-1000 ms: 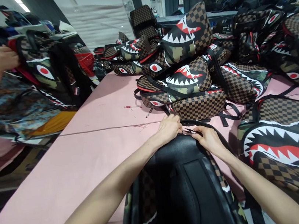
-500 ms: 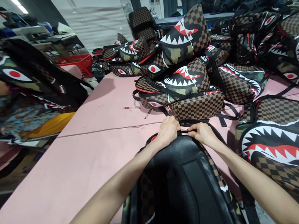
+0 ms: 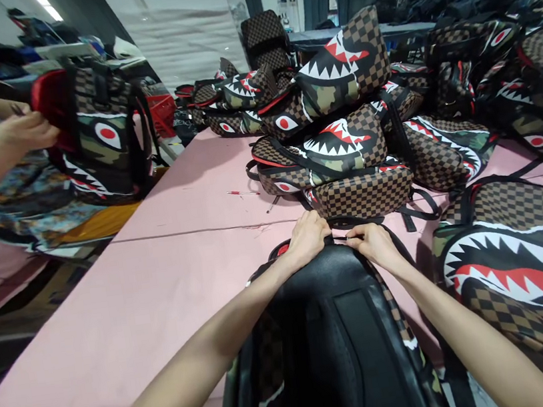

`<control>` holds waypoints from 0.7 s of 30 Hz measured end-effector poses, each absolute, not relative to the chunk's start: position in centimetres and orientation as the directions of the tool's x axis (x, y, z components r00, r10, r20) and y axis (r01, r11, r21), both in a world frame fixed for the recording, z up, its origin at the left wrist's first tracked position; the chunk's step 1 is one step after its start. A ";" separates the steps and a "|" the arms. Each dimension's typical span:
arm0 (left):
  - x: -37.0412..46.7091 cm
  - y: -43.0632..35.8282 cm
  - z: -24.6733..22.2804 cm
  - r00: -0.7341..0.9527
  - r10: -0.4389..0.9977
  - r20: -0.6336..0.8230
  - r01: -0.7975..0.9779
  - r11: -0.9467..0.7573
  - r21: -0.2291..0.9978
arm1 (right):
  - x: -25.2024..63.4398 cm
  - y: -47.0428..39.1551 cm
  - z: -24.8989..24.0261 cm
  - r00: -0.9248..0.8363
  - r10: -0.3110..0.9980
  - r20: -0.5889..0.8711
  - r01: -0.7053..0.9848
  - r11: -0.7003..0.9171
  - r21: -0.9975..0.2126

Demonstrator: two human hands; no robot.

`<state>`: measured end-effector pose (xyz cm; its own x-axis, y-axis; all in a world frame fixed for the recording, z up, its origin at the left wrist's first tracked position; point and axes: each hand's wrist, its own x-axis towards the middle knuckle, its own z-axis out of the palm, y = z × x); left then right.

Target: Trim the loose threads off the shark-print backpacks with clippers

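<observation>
On the table's near edge: black backpack [image 3: 331,343] lies back panel up, at 6 o'clock, its lower part running off the bottom of the view.
Left hand [image 3: 309,235]: fingers curled shut over the backpack's top rim, at 12 o'clock from the panel.
Right hand [image 3: 375,243]: fingers pinched on a small metal tool [image 3: 344,238] at the same rim, just beside the left hand.
Pink table [image 3: 171,278]: bare stretch from 9 to 11 o'clock of the hands, out to the left edge.
Pile of shark-print backpacks [image 3: 337,133]: close at 12 o'clock, nearly touching the hands.
Shark-print backpack at right [image 3: 522,262]: just beside the right forearm at 3 o'clock.
Co-worker's hand [image 3: 23,130]: far at 10 o'clock, holding up another backpack [image 3: 100,133].
</observation>
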<state>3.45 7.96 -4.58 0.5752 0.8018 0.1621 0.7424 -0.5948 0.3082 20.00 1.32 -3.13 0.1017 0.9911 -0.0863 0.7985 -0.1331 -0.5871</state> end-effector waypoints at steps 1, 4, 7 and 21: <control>3.3 7.9 -4.6 0.564 0.810 0.159 0.745 -0.582 0.326 | 20.0 1.3 -3.2 0.103 0.991 -0.085 0.794 -0.134 -0.593; 3.1 7.8 -4.6 0.544 0.825 0.149 0.748 -0.558 0.358 | 20.1 1.2 -3.3 0.096 0.992 -0.088 0.787 -0.129 -0.603; 3.2 7.8 -4.6 0.535 0.833 0.143 0.758 -0.548 0.355 | 20.3 1.3 -3.3 0.077 0.992 -0.098 0.791 -0.120 -0.600; 3.6 7.7 -4.4 0.549 0.818 0.170 0.760 -0.574 0.306 | 20.4 1.7 -3.2 0.051 0.991 -0.122 0.760 -0.118 -0.639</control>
